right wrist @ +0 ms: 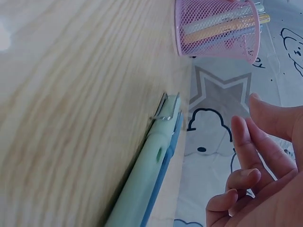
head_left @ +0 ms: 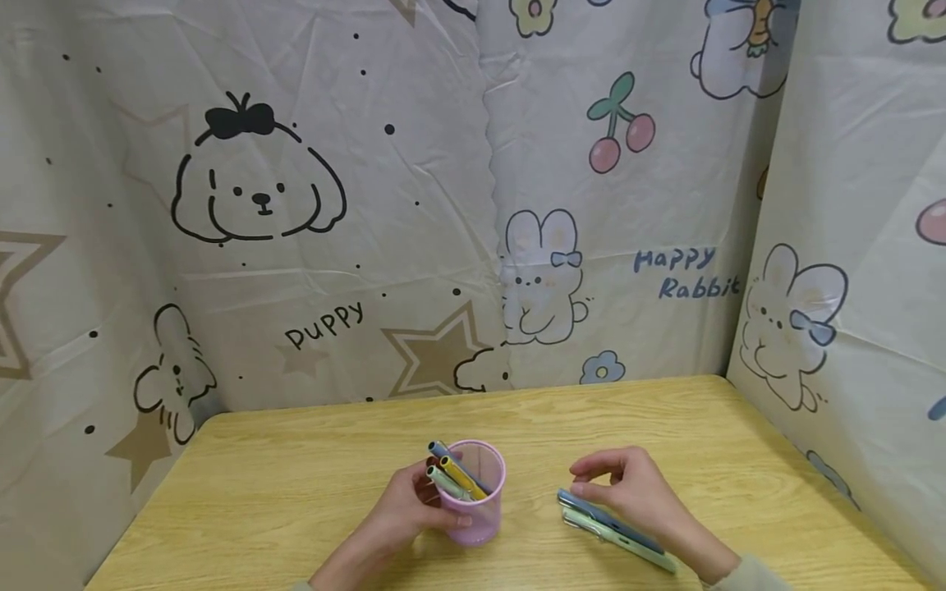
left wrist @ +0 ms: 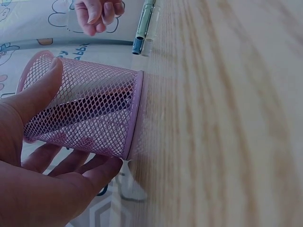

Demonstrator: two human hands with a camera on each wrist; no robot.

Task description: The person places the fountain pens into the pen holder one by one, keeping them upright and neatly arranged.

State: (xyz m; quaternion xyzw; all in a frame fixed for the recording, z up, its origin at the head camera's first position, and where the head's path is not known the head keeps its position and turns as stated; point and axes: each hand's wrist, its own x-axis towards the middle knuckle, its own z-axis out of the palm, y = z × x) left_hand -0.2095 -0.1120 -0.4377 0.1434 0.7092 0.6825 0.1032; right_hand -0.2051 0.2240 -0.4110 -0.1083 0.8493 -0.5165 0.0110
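My left hand (head_left: 399, 510) grips a pink mesh pen cup (head_left: 479, 525), thumb on the near side and fingers round the other. Inside lean a blue pen (head_left: 439, 449), a yellow pen (head_left: 466, 479) and a light green pen (head_left: 447, 485). To the right, a second blue pen (head_left: 610, 519) and a second light green pen (head_left: 628, 545) lie side by side on the table, their clips toward the cup. Over them hovers my right hand (head_left: 645, 494), fingers loosely bent. In the right wrist view its thumb and fingertips are apart, with nothing between them.
A yellow wood-grain table (head_left: 310, 468) carries everything. Behind it and along both sides hangs a pale curtain (head_left: 414, 213) printed with puppies, rabbits and stars, close to the table's back edge.
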